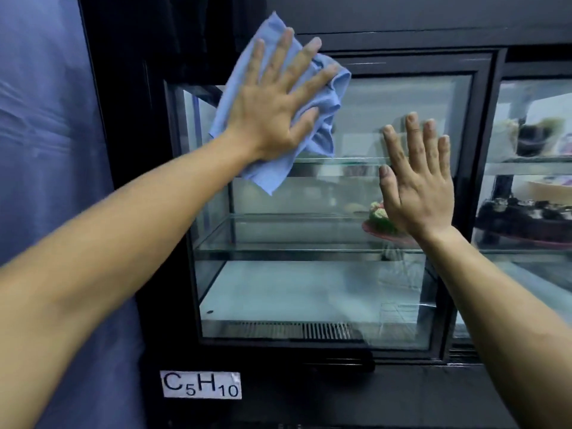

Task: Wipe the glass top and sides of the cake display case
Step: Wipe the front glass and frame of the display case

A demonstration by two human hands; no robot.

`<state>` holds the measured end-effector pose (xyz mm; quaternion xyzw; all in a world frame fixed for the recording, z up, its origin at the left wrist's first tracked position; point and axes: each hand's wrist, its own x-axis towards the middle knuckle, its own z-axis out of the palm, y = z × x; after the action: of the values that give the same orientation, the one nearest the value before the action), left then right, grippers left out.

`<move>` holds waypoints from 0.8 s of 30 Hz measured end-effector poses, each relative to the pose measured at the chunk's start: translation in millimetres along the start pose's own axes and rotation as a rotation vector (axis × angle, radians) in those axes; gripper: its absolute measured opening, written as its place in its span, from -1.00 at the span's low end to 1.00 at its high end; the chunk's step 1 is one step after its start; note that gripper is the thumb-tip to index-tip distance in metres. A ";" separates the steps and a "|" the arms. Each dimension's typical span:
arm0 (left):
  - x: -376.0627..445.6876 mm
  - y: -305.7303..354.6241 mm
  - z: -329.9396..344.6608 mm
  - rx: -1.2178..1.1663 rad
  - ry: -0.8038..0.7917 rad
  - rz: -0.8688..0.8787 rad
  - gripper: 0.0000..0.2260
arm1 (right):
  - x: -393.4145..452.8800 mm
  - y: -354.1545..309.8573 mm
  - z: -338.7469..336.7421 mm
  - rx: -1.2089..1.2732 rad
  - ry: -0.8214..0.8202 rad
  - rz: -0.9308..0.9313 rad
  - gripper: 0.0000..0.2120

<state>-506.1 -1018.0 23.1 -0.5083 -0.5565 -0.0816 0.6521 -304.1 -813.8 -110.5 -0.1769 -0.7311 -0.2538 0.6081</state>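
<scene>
Blue cloth point(275, 100) spread flat at upper-left corner of display case point(312, 351) glass pane point(309, 289), partly over the black frame there. Pressed on by left hand point(272, 109), fingers straight and fanned wide, palm flat, no pinch. Right hand point(418, 187) flat on same pane, right of cloth and lower, fingers straight and close together, holding nothing; probably bracing.

Cloth: looks soft, thin, light, crumples at edges w/ loose corner hanging below the palm. Likely slides easy on glass, so better kept under palm centre w/ even pressure, else bunches up. Glass: stiff, smooth, fragile — firm but not hard push, judged safest near frame.

Inside case, behind pane: glass shelves point(278, 247), mostly bare. Decorated cake on pink plate point(379, 222) on middle shelf, partly hidden behind right hand. Bottom: pale floor w/ small dark speck near left front, and vent grille point(309, 330) along front. Neighbour compartment right of case: more cakes, blurred. White label "C5H10" point(200, 384) below case, left.

Pane only at top-left so far, judged; rest and top not yet done.
</scene>
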 end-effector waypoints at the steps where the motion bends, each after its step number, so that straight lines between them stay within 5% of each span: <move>1: -3.5 9.4 1.9 -0.014 0.029 -0.060 -0.49 | -0.2 0.4 -0.2 0.004 0.000 0.000 -0.47; 5: -94.6 98.2 19.4 -0.137 0.000 0.009 -0.47 | 0.4 0.0 -1.3 0.016 0.009 0.006 -0.47; 10: -265.2 210.4 41.6 -0.138 -0.198 0.465 -0.44 | -0.7 -0.2 -1.8 0.005 -0.013 0.006 -0.46; 16: -259.8 184.4 43.0 -0.119 -0.262 0.762 -0.39 | 0.1 1.3 -2.0 0.014 -0.003 -0.001 -0.45; 24: -46.8 1.9 -1.9 -0.037 -0.052 0.286 -0.46 | -1.6 0.8 0.9 0.020 0.013 0.002 -0.46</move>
<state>-520.8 -1040.0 -15.7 -0.5965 -0.4934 0.0149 0.6329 -304.1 -812.5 -112.1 -0.1701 -0.7293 -0.2471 0.6148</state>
